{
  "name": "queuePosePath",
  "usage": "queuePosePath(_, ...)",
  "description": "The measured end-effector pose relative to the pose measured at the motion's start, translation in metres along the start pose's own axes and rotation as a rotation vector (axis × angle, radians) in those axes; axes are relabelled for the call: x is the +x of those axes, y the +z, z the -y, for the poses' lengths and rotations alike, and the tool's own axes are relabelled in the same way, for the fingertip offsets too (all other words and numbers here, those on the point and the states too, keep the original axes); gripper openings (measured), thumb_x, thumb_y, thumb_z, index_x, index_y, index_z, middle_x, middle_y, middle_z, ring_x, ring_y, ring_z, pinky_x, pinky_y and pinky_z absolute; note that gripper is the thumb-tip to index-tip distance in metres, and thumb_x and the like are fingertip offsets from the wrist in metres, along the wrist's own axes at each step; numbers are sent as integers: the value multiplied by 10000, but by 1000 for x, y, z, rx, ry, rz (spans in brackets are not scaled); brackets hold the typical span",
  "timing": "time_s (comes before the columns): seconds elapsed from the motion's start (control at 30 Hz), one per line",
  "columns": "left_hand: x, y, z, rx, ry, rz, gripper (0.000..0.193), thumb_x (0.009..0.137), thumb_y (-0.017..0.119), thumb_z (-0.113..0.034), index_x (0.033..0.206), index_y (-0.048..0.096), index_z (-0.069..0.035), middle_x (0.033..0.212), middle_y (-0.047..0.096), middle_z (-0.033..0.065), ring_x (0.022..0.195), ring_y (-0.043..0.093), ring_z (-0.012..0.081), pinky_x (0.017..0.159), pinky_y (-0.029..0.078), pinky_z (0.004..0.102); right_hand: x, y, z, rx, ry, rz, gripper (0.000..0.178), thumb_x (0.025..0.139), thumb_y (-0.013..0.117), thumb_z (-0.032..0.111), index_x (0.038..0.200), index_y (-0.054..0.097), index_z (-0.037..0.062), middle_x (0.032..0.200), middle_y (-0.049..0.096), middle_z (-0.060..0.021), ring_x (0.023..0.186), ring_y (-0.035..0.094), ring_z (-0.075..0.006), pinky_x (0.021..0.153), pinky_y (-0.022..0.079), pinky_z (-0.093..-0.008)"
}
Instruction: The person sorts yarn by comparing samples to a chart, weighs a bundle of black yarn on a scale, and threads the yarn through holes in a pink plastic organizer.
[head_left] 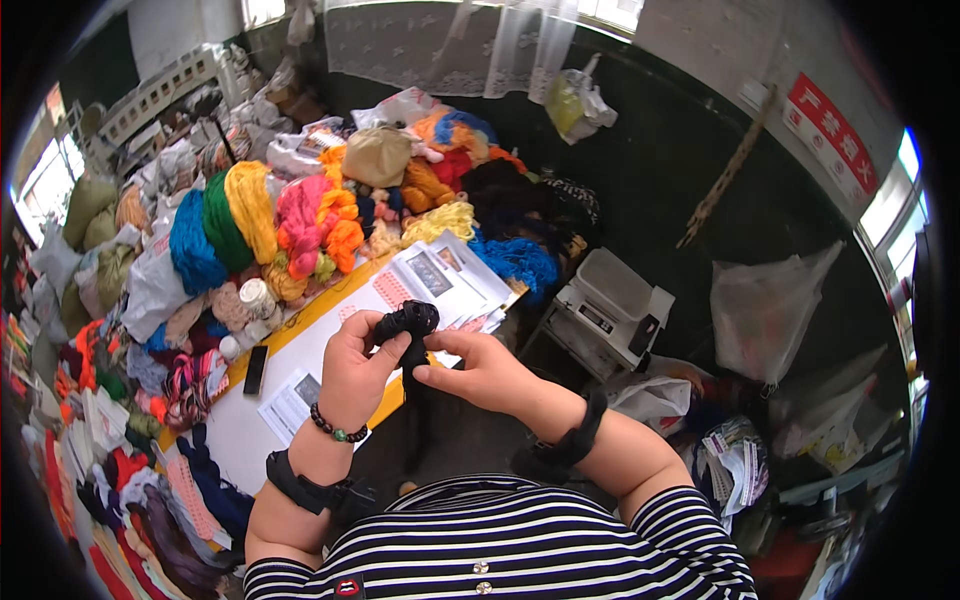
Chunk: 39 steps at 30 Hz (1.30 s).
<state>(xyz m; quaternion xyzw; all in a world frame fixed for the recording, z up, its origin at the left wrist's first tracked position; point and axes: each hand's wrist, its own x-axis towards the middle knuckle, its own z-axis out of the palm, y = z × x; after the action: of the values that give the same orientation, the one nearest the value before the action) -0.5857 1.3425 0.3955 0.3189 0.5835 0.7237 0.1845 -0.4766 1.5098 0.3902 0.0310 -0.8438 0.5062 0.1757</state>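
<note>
Over the front edge of the table I hold a bundle of black yarn [412, 318], its top wound into a thick knot-like coil. My left hand [358, 362] grips it from the left, fingers behind and thumb in front. On the other side my right hand [472, 370] closes its thumb and fingers on the yarn just below the coil. Loose black strands hang beneath both hands, hard to make out against the dark floor. Black bands circle both forearms, and a beaded bracelet [338, 428] is on my left wrist.
Beyond my hands, printed sheets [440, 275] lie on the yellow-edged white table [240, 440], with a black phone [256, 370] to the left. Heaped colourful yarn skeins [230, 215] fill the back and left. A white printer [610, 310] stands right; plastic bags [770, 310] hang nearby.
</note>
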Motion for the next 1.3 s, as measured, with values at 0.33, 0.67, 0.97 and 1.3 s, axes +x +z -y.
queuePosePath(0.33, 0, 57, 10, 96, -229, 173, 291, 923, 694, -112, 1166, 615, 27, 1021, 679, 41, 901, 629, 92, 829, 501, 238, -30, -52, 6, 47, 174, -131, 154, 918, 675, 162, 934, 677, 9, 729, 583, 35, 675, 501, -38, 585, 417, -236)
queuePosePath(0.67, -7, 80, -4, -308, -363, 293, 303, 1045, 489, -208, 1217, 585, 23, 1089, 664, 84, 907, 647, 134, 825, 529, 265, -57, -88, -18, 670, 356, 51, 215, 977, 590, 246, 947, 639, 39, 737, 588, 26, 685, 525, -85, 634, 444, -256)
queuePosePath(0.97, -9, 81, 11, -197, -420, 281, 312, 1042, 506, -256, 1207, 564, 1, 965, 659, 53, 739, 601, 93, 623, 511, 225, -68, -87, -4, 514, 386, 69, 252, 1015, 556, 242, 956, 653, 17, 695, 585, 2, 642, 520, -73, 629, 413, -233)
queuePosePath(1.3, -6, 68, -8, 163, -283, 296, 235, 975, 619, -144, 1145, 649, 15, 897, 695, 49, 755, 630, 95, 735, 492, 223, -96, -120, -7, 571, 409, -35, 265, 1018, 554, 234, 940, 640, -5, 724, 614, -21, 653, 562, -96, 634, 454, -240)
